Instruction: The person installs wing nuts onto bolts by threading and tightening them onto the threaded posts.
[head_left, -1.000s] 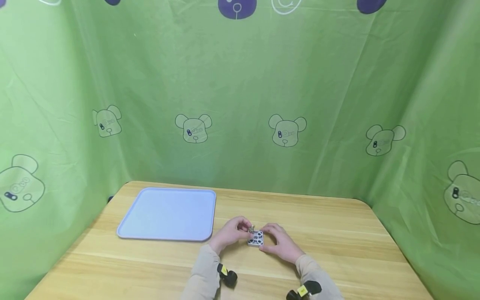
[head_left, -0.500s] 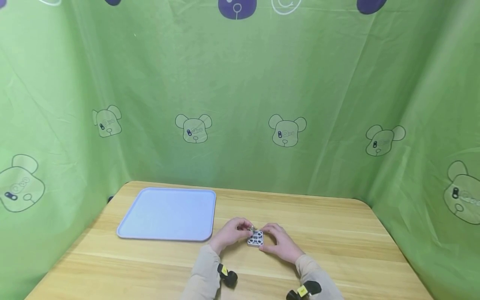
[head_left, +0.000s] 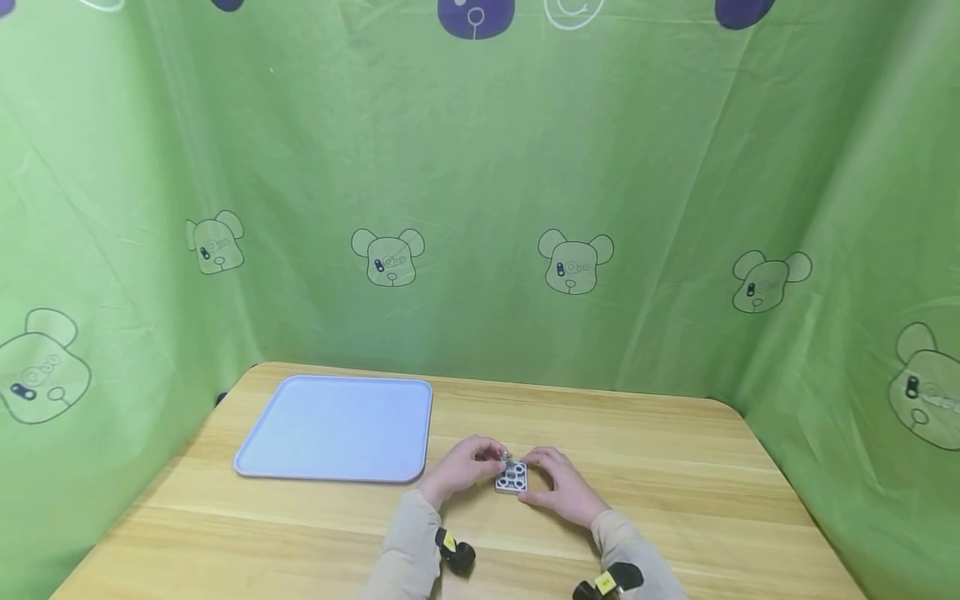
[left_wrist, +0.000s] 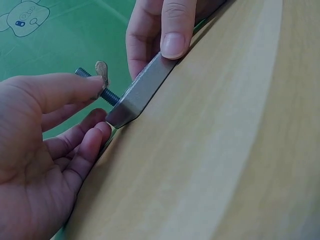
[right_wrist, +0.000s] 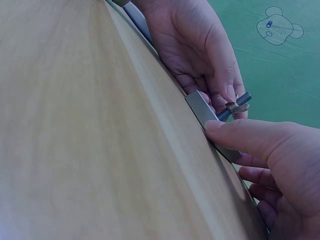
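Note:
A small square metal block with several round holes lies on the table between the two hands. From one corner of it rises a threaded bolt, carrying a brassy wing nut partway along its thread. The left hand pinches the wing nut between thumb and index finger, its other fingers curled near the block's corner in the left wrist view. With thumb and fingers on opposite sides, the right hand grips the block. Left fingers partly hide the nut in the head view.
A light blue tray lies to the left on the wooden table. Green curtains with bear prints surround the table's back and sides. Each sleeved wrist bears a small black camera.
The left fingertips have shifted slightly around the wing nut, which shows at a slightly different angle. The right hand and the block have stayed in place.

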